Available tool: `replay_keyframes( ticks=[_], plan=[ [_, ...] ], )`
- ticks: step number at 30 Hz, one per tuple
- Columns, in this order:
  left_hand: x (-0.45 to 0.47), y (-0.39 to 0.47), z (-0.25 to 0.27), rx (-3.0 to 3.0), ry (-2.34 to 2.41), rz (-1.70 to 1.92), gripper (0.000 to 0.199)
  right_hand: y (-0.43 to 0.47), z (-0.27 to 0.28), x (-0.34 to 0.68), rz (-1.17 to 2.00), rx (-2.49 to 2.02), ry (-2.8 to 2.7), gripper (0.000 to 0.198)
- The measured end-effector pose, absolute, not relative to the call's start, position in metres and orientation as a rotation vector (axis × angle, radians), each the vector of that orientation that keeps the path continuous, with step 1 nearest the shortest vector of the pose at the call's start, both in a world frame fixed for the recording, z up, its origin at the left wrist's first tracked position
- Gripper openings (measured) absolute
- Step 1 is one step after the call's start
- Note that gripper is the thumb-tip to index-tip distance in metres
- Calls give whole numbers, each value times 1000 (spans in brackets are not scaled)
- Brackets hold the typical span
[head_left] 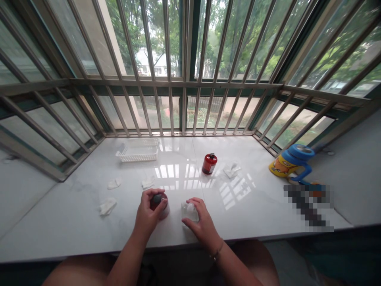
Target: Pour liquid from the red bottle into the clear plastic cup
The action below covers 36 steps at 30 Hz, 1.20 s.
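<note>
My left hand [151,206] is closed around a dark red bottle [164,210] with a black top, which stands near the front of the white counter. Just to its right, my right hand [200,218] grips a clear, squarish container [188,216] with a rounded, pale top. Its thumb and fingers sit on either side of that container. A small gap separates the two held things. Farther back stands a red bottle [209,164] with a black top and a pale label, touched by neither hand.
A white plastic basket [138,153] sits at the back left. Crumpled white tissues [107,207] lie on the left, and another tissue [231,170] lies beside the red bottle. A blue and yellow jug [290,161] stands at the right. Metal window bars [183,83] enclose the counter [74,230].
</note>
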<state>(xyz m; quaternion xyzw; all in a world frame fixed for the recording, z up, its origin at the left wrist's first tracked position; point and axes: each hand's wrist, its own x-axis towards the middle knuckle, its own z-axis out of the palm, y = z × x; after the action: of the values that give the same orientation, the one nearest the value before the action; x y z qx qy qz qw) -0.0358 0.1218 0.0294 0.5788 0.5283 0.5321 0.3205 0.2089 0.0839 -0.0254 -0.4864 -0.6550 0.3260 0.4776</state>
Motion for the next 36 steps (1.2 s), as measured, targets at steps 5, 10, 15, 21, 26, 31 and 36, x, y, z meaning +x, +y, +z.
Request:
replay_keyframes(
  ticks=[5,10,15,21,26,31,36],
  plan=[
    [-40,122,30,1573,1443,1271,41,85,-24,209,845,-1190,-1531,50],
    [-39,123,29,1566,1403,1322,34,86,-24,210,904,-1190,-1533,56],
    [-36,122,28,1478,1392,1416,43,87,-25,211,895,-1150,-1581,49],
    [-40,123,27,1539,1422,1296,48,87,-25,211,928,-1158,-1523,54],
    [-38,124,23,1492,1385,1401,40,87,-24,212,907,-1162,-1572,53],
    [-38,123,23,1476,1375,1396,46,87,-23,212,902,-1157,-1583,46],
    [-40,124,27,1558,1392,1300,36,87,-23,212,910,-1163,-1551,52]
  ],
)
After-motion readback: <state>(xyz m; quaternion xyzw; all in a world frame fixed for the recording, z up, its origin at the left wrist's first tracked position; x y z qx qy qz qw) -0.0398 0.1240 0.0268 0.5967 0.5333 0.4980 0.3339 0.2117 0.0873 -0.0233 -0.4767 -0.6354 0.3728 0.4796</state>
